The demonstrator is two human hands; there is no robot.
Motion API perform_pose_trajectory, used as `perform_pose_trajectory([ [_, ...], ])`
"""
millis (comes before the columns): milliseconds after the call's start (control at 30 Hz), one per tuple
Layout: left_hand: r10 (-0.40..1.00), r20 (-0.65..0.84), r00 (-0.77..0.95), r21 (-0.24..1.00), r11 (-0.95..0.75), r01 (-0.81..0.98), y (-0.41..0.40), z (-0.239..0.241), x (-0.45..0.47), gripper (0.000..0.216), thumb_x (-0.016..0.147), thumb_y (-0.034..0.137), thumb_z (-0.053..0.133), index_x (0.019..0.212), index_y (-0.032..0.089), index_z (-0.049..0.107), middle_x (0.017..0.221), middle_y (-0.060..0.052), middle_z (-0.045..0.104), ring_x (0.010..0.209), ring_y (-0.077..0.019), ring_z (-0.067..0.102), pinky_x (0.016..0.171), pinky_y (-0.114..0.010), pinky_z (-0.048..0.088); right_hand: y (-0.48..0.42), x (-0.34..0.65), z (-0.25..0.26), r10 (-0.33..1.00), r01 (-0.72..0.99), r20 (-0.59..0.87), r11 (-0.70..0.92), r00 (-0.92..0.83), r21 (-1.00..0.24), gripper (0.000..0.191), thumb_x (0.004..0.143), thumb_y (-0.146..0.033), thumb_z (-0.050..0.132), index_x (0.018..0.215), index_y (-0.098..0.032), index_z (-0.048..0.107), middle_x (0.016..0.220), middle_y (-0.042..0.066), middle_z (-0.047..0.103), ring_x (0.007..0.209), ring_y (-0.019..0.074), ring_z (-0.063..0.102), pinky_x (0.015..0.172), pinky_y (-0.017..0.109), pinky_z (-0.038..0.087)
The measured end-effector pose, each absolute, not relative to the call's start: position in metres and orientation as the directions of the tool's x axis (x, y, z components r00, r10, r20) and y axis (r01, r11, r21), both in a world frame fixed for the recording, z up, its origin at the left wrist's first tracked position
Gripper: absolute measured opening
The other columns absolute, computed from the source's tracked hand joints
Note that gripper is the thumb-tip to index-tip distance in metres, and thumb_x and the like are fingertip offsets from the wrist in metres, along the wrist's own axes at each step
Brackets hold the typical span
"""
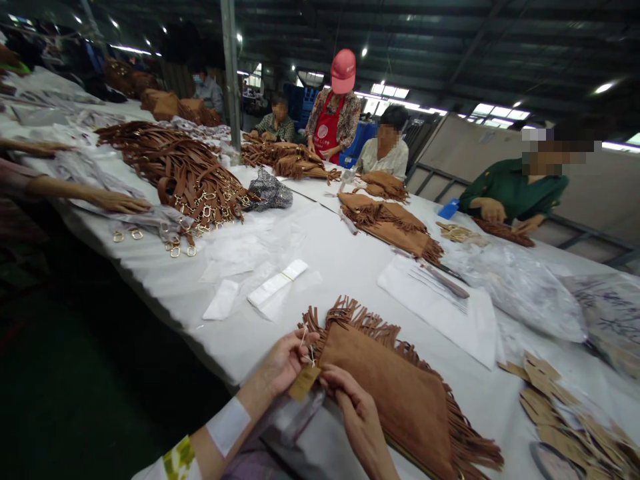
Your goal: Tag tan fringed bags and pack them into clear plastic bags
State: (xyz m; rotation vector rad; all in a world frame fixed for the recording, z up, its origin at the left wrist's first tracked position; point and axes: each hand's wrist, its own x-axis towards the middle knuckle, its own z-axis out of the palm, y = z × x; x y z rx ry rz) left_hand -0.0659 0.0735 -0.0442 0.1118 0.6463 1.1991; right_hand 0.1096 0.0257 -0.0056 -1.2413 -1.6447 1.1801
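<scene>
A flat brown fringed bag [385, 383] lies on the table's near edge, its fringe spread along the far and right sides. My left hand [287, 360], at the bag's left end, is closed with its fingertips pinching a thin white string [311, 353]. From that string hangs a tan hang tag [304, 383], just below the fingers. My right hand [357, 413] has its thumb and forefinger closed at the bag's left corner, beside the tag; the exact grip there is partly hidden.
Loose tan tags [565, 407] lie at right. Beyond the bag are a banded white stack [278, 283], a white sheet [440, 303] with tools, and plastic bags [520, 287]. Brown straps [185, 167] are heaped at left, near another person's hand [117, 200]. Several co-workers line the far side.
</scene>
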Motion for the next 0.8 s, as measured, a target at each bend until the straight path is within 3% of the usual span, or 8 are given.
perform_pose_trajectory([
  [133, 0.882, -0.389, 0.268, 0.41, 0.426, -0.807, 0.072, -0.042, -0.068, 0.028, 0.066, 0.001, 0.069, 0.092, 0.012, 0.062, 0.096, -0.009, 0.07, 0.05, -0.0015, 0.05, 0.05, -0.015, 0.043, 0.026, 0.108, -0.006, 0.953, 0.197, 0.05, 0.113, -0.299, -0.974, 0.031, 0.084, -0.027, 0.054, 0.112, -0.026, 0.068, 0.13, 0.008, 0.059, 0.119, 0.0242, 0.055, 0.099, 0.039, 0.047],
  [200, 0.88, -0.378, 0.289, 0.413, 0.439, -0.798, 0.071, -0.042, -0.068, 0.03, 0.066, 0.002, 0.072, 0.093, 0.012, 0.064, 0.091, -0.007, 0.07, 0.052, -0.0023, 0.053, 0.051, -0.013, 0.043, 0.03, 0.099, -0.007, 0.959, 0.219, 0.077, 0.14, -0.272, -0.966, 0.042, 0.081, -0.028, 0.06, 0.123, -0.027, 0.061, 0.134, 0.008, 0.056, 0.113, 0.0236, 0.058, 0.095, 0.038, 0.049],
  [267, 0.883, -0.366, 0.293, 0.423, 0.438, -0.793, 0.071, -0.044, -0.067, 0.034, 0.064, 0.002, 0.074, 0.095, 0.013, 0.065, 0.085, -0.005, 0.069, 0.053, -0.0031, 0.054, 0.05, -0.013, 0.042, 0.036, 0.09, -0.009, 0.969, 0.259, 0.078, 0.14, -0.236, -0.956, 0.049, 0.078, -0.03, 0.065, 0.126, -0.026, 0.058, 0.127, 0.009, 0.06, 0.096, 0.0215, 0.063, 0.085, 0.034, 0.053],
  [333, 0.884, -0.36, 0.3, 0.442, 0.445, -0.779, 0.071, -0.046, -0.066, 0.036, 0.064, 0.003, 0.075, 0.097, 0.013, 0.066, 0.082, -0.004, 0.068, 0.053, -0.0035, 0.054, 0.049, -0.013, 0.041, 0.042, 0.081, -0.011, 0.979, 0.302, 0.056, 0.114, -0.194, -0.946, 0.049, 0.077, -0.032, 0.066, 0.124, -0.022, 0.06, 0.108, 0.008, 0.068, 0.077, 0.0182, 0.063, 0.074, 0.031, 0.054],
  [433, 0.879, -0.366, 0.306, 0.463, 0.458, -0.759, 0.072, -0.049, -0.066, 0.034, 0.067, 0.01, 0.078, 0.099, 0.014, 0.066, 0.081, -0.003, 0.067, 0.054, -0.0035, 0.054, 0.051, -0.014, 0.043, 0.051, 0.074, -0.015, 0.994, 0.339, 0.055, 0.083, -0.091, -0.937, 0.048, 0.076, -0.036, 0.066, 0.12, -0.017, 0.062, 0.087, 0.005, 0.069, 0.068, 0.0166, 0.059, 0.068, 0.03, 0.052],
  [667, 0.878, -0.345, 0.332, 0.522, 0.473, -0.71, 0.068, -0.042, -0.068, 0.037, 0.072, 0.031, 0.078, 0.103, 0.015, 0.067, 0.079, -0.001, 0.064, 0.056, -0.0036, 0.052, 0.05, -0.013, 0.04, 0.064, 0.07, -0.017, 0.996, 0.319, 0.083, 0.09, -0.033, -0.944, 0.05, 0.08, -0.039, 0.061, 0.125, -0.017, 0.058, 0.104, 0.01, 0.068, 0.072, 0.0166, 0.063, 0.07, 0.03, 0.053],
  [800, 0.88, -0.282, 0.381, 0.637, 0.469, -0.612, 0.07, -0.033, -0.075, 0.044, 0.07, 0.037, 0.079, 0.105, 0.014, 0.066, 0.072, 0.0, 0.06, 0.053, -0.0036, 0.048, 0.05, -0.015, 0.038, 0.072, 0.068, -0.014, 0.997, 0.309, 0.04, 0.057, -0.062, -0.949, 0.047, 0.076, -0.04, 0.064, 0.117, -0.016, 0.064, 0.085, 0.006, 0.07, 0.061, 0.0147, 0.059, 0.057, 0.025, 0.05],
])
